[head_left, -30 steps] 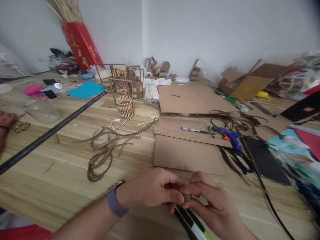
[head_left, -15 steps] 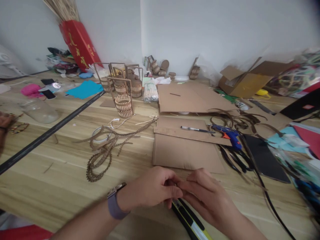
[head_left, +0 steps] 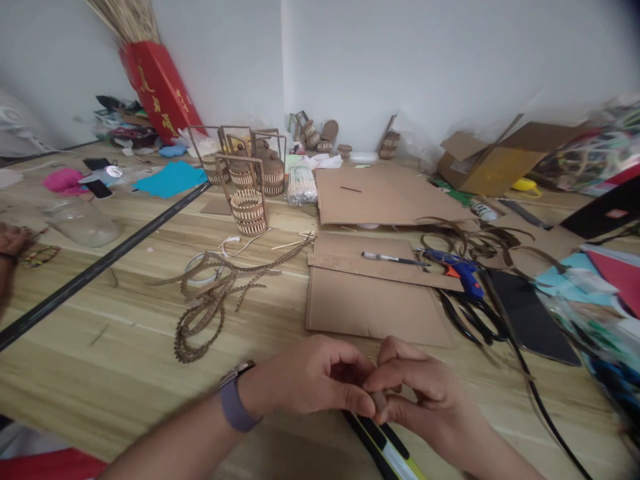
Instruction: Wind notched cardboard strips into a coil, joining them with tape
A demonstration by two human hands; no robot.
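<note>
A small brown piece (head_left: 380, 400), which looks like rolled or folded cardboard, is pinched between my two hands, mostly covered by fingers. My left hand (head_left: 315, 377), with a watch on its wrist, grips its left side with thumb and fingers. From the right, my right hand (head_left: 433, 400) closes its thumb and fingertips on the same piece. Beneath the hands lies a black and yellow utility knife (head_left: 395, 457) on the wooden table. Just beyond them is a flat cardboard sheet (head_left: 370, 303).
Coiled corrugated strips (head_left: 200, 327) lie to the left. Small handled baskets (head_left: 249, 212) stand farther back. On the right are a blue glue gun (head_left: 467, 273), black-handled pliers (head_left: 483, 320) and a dark phone-like slab (head_left: 535, 317). Another person's hand (head_left: 13, 240) rests at the far left.
My right hand has turned, its thumb and fingers now spread around the small brown piece, which has come into view. My left hand has shifted slightly right. The table items stay put.
</note>
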